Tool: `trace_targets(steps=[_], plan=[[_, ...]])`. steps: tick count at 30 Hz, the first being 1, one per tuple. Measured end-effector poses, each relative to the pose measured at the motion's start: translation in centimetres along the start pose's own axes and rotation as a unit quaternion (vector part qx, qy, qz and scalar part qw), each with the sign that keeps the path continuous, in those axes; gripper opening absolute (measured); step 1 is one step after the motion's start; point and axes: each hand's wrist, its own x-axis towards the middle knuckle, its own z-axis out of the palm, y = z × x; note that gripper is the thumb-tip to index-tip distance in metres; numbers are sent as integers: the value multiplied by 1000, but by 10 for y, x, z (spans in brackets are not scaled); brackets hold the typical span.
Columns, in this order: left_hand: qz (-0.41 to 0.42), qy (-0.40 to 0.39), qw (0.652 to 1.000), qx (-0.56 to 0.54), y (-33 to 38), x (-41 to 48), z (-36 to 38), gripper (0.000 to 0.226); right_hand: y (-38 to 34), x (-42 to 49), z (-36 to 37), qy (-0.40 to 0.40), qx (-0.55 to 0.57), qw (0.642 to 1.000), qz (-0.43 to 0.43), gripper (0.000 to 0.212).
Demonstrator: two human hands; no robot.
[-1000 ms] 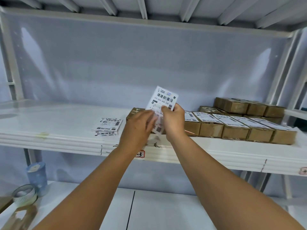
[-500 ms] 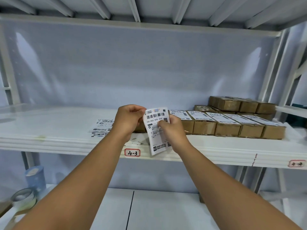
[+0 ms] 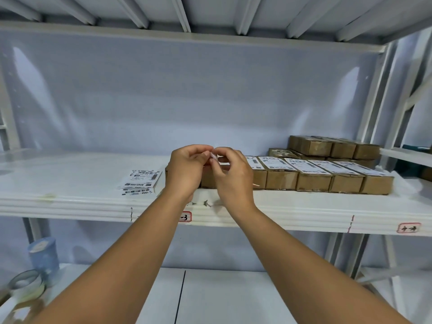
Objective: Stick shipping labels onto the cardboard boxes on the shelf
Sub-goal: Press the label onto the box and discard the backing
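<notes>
My left hand [image 3: 187,169] and my right hand [image 3: 233,176] meet over the leftmost cardboard box [image 3: 209,180] on the white shelf [image 3: 70,202]. Both pinch a shipping label [image 3: 214,156], of which only a small white edge shows between the fingertips. My hands hide most of that box. To its right runs a row of brown boxes [image 3: 313,178] with white labels on top. Behind them, at the back right, stand unlabelled boxes [image 3: 332,147]. A small pile of loose labels [image 3: 140,181] lies on the shelf left of my hands.
Red-edged tags [image 3: 408,228] mark the shelf's front lip. On the lower shelf at the left stand a blue cylinder [image 3: 43,256] and a tape roll [image 3: 25,282]. White uprights [image 3: 374,113] close the right side, and a shelf deck hangs overhead.
The label hung in full view in front of the shelf edge. My hands have since risen over the leftmost box, and the label now shows only as a sliver between my fingers.
</notes>
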Motion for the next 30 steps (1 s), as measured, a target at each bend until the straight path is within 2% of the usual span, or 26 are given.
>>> trace_targets(steps=[3,9,17,23,30], plan=[[6,-11,999,-32,5,-5,5,16,-1,0,-3,7,12,1000,17,12],[-2,4,1000,-18,6,-6,8,16,2,0,-7,4,-8,1000,9,13],[49,6,998,27,5,-9,7,35,-2,-8,-9,22,59,996,56,17],[72,5,997,29,4,-10,10,28,-5,-2,-11,27,109,990,88,12],[77,-7,997,20,5,-12,12,30,3,-3,-15,31,87,993,71,11]])
